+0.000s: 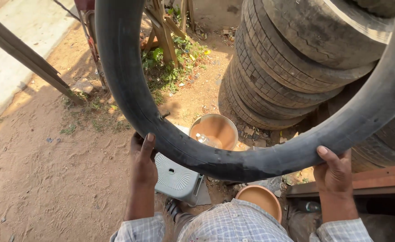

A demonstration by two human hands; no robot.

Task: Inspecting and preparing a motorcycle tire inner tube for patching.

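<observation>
— Two hands on the tube (233, 163), one at each end of its lower arc. Is that enough to manage it?

— It looks so. The left hand (142, 163) has its grip clenched round the rubber, thumb up over the near face; the right hand (335, 172) grasps it the same way. The tube is held up in the air in front of the chest, above the stool (176, 177) and the two basins.

— Which basins?

— One metal basin (214, 131) holding murky water beyond the stool, and an orange bowl (260, 199) close to the knees.

— How should it be handled well?

— I'd judge: keep the hands wide apart so the loop doesn't fold, pass it round bit by bit rather than letting go, and keep it off the sandy ground (49, 179) and away from the stacked tyres (287, 67).
</observation>
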